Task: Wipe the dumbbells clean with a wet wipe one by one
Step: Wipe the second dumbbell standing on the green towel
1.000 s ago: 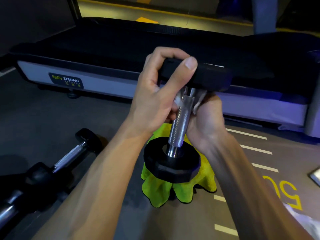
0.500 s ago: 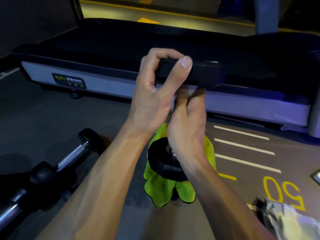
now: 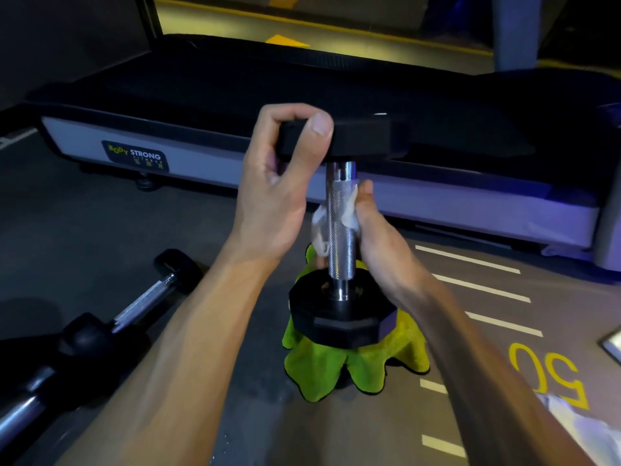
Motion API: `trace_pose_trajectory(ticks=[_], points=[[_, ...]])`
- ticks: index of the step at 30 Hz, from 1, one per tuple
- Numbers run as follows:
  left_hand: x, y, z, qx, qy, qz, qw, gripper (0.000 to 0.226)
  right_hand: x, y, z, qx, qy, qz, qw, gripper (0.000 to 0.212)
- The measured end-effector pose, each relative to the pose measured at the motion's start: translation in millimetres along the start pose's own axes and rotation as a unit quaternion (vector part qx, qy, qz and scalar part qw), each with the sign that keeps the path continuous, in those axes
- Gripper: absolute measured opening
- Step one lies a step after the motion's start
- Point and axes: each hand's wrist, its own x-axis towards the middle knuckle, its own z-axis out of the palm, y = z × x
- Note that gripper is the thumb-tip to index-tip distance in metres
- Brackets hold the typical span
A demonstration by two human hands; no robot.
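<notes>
- L hand [image 3: 272, 193]: thumb + curled fingers pinch rim of upper black head of dumbbell [image 3: 339, 230], holding it upright
- R hand [image 3: 379, 243]: wrapped round knurled chrome handle w/ wet wipe [image 3: 321, 227] between palm & metal; fingers curled behind bar, thumb tip up near top of knurling; white wipe pokes out on L side of bar
- Dumbbell: vertical, lower head at bottom, over green cloth [image 3: 353, 364]; whether it rests on cloth or hangs just above, can't tell
- Green cloth: microfibre, crumpled, draped over sth dark on floor, directly below dumbbell
- 2nd dumbbell [image 3: 134, 304]: lying on floor, L of person's L forearm, chrome handle, black hex heads
- 3rd dumbbell [image 3: 23, 408]: bottom-L corner, partly cut off, touching or just beside 2nd
- Treadmill [image 3: 235, 105]: behind hands, black belt, grey side rail, label "BODY STRONG"
- Floor [image 3: 504, 331]: grey, white dashes, yellow "50" at R
- White crinkled item [image 3: 571, 422]: bottom-R edge, blurred, can't identify
</notes>
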Motion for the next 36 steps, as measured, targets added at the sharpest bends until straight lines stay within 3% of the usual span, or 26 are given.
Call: trace_pose_trajectory(ticks=[3,6,10,17,20,24,29,32,36], points=[[1,-3,-3,-0.003,-0.004,-0.002,1.0,0.014,-21,12,-11,-0.156,-0.055,0.006,0.986,0.077],[3,-3,0,-0.001,-0.008,-0.007,1.0,0.011,-40,18,-16,-0.258,-0.05,0.045,0.964,0.054],[3,-1,7,-0.007,-0.018,-0.002,1.0,0.007,-42,5,-15,-0.346,-0.042,0.012,0.937,0.025],[-3,2,7,-0.011,-0.029,-0.003,1.0,0.013,-7,-34,-18,-0.198,0.101,-0.093,0.97,0.027],[-2,0,4,-0.011,-0.017,0.003,1.0,0.012,-15,-19,-4,-0.231,0.058,-0.048,0.97,0.021],[1,-3,-2,-0.006,-0.005,-0.004,1.0,0.015,-38,16,-10,-0.296,-0.026,0.031,0.954,0.03],[1,-2,-5,-0.006,-0.026,-0.001,1.0,0.015,-29,18,-33,-0.141,-0.134,0.098,0.976,0.035],[-1,-1,-3,-0.004,-0.032,-0.004,0.999,0.012,-19,16,-42,-0.138,-0.193,0.128,0.963,0.035],[0,-1,-5,-0.009,-0.033,-0.007,0.999,0.012,-20,26,-46,-0.078,-0.188,0.107,0.973,0.022]])
